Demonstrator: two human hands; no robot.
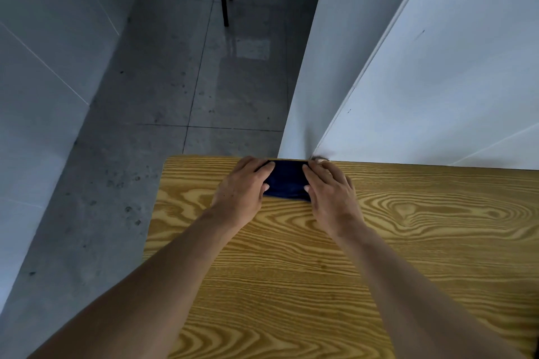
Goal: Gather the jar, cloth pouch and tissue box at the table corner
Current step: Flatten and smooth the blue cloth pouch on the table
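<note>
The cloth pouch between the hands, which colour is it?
Dark navy blue, plain; the cloth pouch shows in the head view.

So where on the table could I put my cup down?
The wooden table is bare right of the right hand and between both forearms near you. It is crowded at the far edge, where the left hand and right hand hold the dark blue cloth pouch.

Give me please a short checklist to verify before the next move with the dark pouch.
1. Both hands on the cloth pouch: ok, left hand and right hand hold its ends.
2. Pouch on the table: ok, at the far edge.
3. Near the table corner: ok, the far left corner is close.
4. Firm grip: cannot tell.
5. Jar in view: not ok.
6. Tissue box in view: not ok.
</note>
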